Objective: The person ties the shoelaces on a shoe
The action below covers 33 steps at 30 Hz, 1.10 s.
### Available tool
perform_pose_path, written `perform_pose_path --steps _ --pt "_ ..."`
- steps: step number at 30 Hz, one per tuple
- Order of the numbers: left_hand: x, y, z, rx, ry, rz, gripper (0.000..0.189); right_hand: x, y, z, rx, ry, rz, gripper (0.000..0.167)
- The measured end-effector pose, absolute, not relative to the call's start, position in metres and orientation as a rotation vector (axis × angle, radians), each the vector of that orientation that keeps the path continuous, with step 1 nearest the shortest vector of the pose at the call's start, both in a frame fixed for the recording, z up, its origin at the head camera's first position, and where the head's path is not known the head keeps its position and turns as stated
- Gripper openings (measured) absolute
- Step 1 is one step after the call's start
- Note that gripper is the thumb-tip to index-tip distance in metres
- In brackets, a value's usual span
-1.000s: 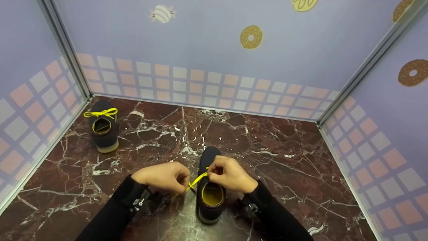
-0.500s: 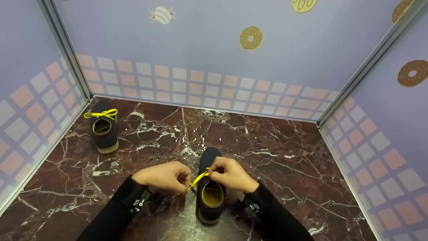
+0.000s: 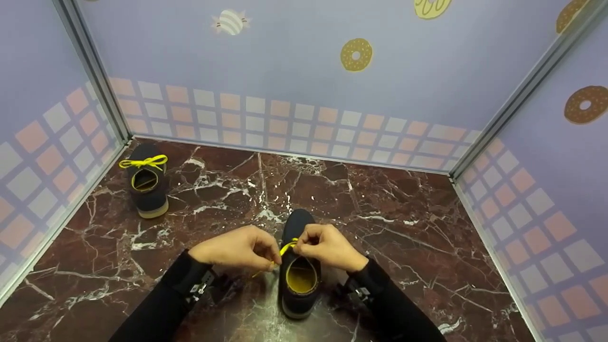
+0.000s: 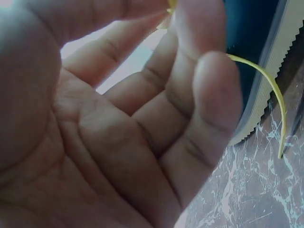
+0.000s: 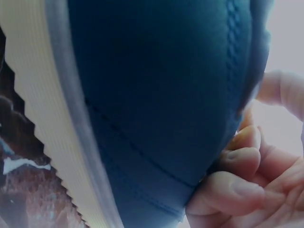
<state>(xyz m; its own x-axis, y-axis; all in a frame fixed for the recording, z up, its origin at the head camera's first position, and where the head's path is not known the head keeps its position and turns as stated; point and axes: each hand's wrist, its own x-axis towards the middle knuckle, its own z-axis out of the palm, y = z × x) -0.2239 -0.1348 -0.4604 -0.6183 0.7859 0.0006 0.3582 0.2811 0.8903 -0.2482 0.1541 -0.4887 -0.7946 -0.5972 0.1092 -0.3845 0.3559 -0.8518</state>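
Note:
A dark shoe (image 3: pixel 297 224) with a yellow lining stands on the floor, toe pointing away from me. Its yellow shoelace (image 3: pixel 287 248) runs across the front of the opening. My left hand (image 3: pixel 240 249), just left of the shoe, pinches the lace between thumb and index finger. In the left wrist view a loose lace end (image 4: pixel 280 102) hangs past the shoe's ridged sole (image 4: pixel 273 61). Over the top of the shoe, my right hand (image 3: pixel 330 248) pinches the lace near the eyelets. The right wrist view has its curled fingers (image 5: pixel 232 190) against the shoe's upper (image 5: pixel 156 95), with its fingertips partly hidden.
A matching shoe (image 3: pixel 151 197), its yellow lace tied in a bow (image 3: pixel 144 162), stands at the back left near the corner. Lilac panels (image 3: pixel 294 61) enclose the dark red marbled floor (image 3: pixel 403 247) at the back and both sides.
My left hand has moved right, closer to the shoe and to my right hand, and the stretch of lace between the hands is shorter. My right hand has barely moved.

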Motion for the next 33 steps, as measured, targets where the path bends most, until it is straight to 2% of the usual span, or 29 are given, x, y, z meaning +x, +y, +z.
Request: perform_pose_path --steps 8,20,29,33 --pt "-0.2244 -0.1321 -0.4599 1.020 2.190 1.330 0.030 -0.2481 0.1556 -0.4877 -0.852 2.341 -1.468 0.006" --pt "-0.2261 -0.1277 -0.4652 1.022 2.191 1.371 0.011 -0.2496 0.1563 -0.4882 -0.863 2.341 -1.471 0.005" --pt "-0.2273 -0.1269 -0.4660 1.106 2.356 1.366 0.007 -0.2500 0.1565 -0.4886 -0.855 2.339 -1.470 0.005" --pt "-0.2288 -0.1257 -0.4682 1.160 2.364 1.435 0.010 -0.2490 0.1557 -0.4881 -0.860 2.343 -1.474 0.008"
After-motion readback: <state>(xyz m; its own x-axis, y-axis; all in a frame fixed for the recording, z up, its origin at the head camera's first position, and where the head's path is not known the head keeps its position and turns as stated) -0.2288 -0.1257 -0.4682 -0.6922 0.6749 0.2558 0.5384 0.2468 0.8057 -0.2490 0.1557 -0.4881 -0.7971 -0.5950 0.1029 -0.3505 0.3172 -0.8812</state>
